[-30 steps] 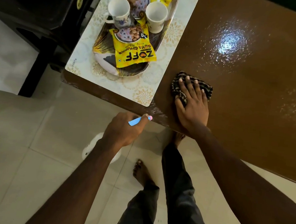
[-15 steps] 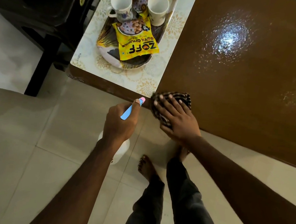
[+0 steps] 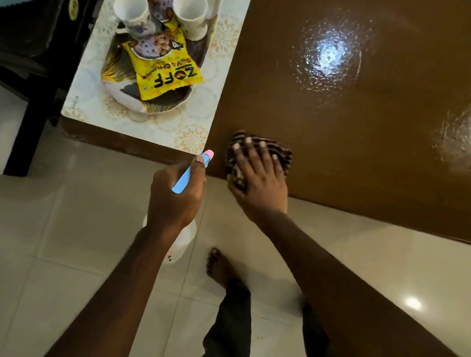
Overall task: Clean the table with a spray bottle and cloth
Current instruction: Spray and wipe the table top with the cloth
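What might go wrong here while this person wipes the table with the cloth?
1. The right hand presses the striped dark cloth at the glossy brown table's near edge; a stroke outward might drag it off.
2. The left hand points the blue-and-pink-topped spray bottle toward the patterned cream placemat; spray might reach the yellow snack packet and white cups.

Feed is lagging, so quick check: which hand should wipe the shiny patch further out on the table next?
Right. The right hand already presses the cloth flat on the table, nearest that patch. The left hand is busy holding the spray bottle off the edge.
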